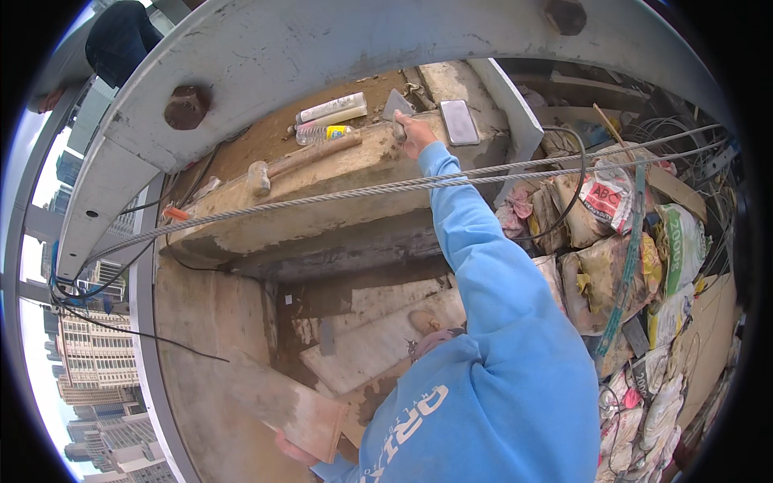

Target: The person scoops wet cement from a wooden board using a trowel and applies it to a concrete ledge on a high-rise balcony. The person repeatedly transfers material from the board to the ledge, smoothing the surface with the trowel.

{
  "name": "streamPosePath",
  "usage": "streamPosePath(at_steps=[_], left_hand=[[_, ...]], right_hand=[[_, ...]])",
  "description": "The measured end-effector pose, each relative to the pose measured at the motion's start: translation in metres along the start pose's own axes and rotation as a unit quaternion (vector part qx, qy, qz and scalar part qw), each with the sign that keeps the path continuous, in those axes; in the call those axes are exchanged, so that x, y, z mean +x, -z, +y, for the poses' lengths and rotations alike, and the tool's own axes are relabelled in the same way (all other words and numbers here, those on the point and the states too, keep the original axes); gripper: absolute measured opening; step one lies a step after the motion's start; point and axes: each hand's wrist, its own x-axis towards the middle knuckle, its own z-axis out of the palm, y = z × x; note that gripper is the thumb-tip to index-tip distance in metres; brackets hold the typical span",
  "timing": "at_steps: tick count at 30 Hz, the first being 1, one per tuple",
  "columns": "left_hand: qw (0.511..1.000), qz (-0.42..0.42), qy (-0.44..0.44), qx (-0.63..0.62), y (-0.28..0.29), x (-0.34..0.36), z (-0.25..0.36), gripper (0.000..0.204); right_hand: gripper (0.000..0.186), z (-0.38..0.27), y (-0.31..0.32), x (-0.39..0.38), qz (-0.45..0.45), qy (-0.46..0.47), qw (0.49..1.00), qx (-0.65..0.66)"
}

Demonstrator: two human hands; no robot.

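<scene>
My right arm, in a blue sleeve, reaches far forward over the concrete ledge (378,173). My right hand (415,135) is closed around the handle of a trowel (396,103), its flat grey blade pointing away from me. A pale, flat rectangular thing with a dark rim (459,122), perhaps a phone, lies just right of that hand. Low in view, my left hand (295,447) grips the edge of a flat, stained board (310,414); some of its fingers are hidden. A mallet (258,179) with a wooden handle rests on the ledge.
Two steel cables (386,190) cross in front of the ledge, under my right arm. A large grey steel beam (322,40) arches overhead. Beyond the ledge lie a clear bottle (322,134) and white tubes (332,109). Filled sacks (608,274) crowd the right side.
</scene>
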Motion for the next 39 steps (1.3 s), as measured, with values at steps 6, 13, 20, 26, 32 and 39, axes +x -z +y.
streamPosePath(at_steps=[6, 13, 20, 26, 32, 39], left_hand=[[1.0, 0.022, 0.018, -0.006, -0.003, 0.009, -0.006, 0.061], [0.996, 0.079, 0.026, 0.017, 0.006, 0.004, -0.008, 0.066], [0.997, 0.075, 0.018, 0.003, 0.032, -0.004, -0.009, 0.069], [0.997, 0.064, 0.01, -0.044, 0.029, -0.014, -0.009, 0.068], [0.995, 0.034, -0.023, -0.095, 0.051, -0.018, -0.008, 0.059], [0.977, 0.044, -0.024, -0.206, 0.048, -0.042, 0.002, 0.053]], right_hand=[[0.059, -0.013, -0.014, -0.047, 0.026, 0.002, 0.977, -0.209], [0.078, 0.013, 0.021, -0.062, 0.128, 0.111, 0.916, -0.364], [0.08, -0.068, 0.045, -0.07, 0.365, 0.16, 0.54, -0.741], [0.09, -0.068, 0.058, -0.03, 0.293, 0.056, 0.53, -0.794], [0.089, -0.063, 0.037, -0.056, 0.304, 0.147, 0.625, -0.704], [0.04, 0.009, 0.14, -0.124, -0.142, 0.007, 0.988, 0.053]])
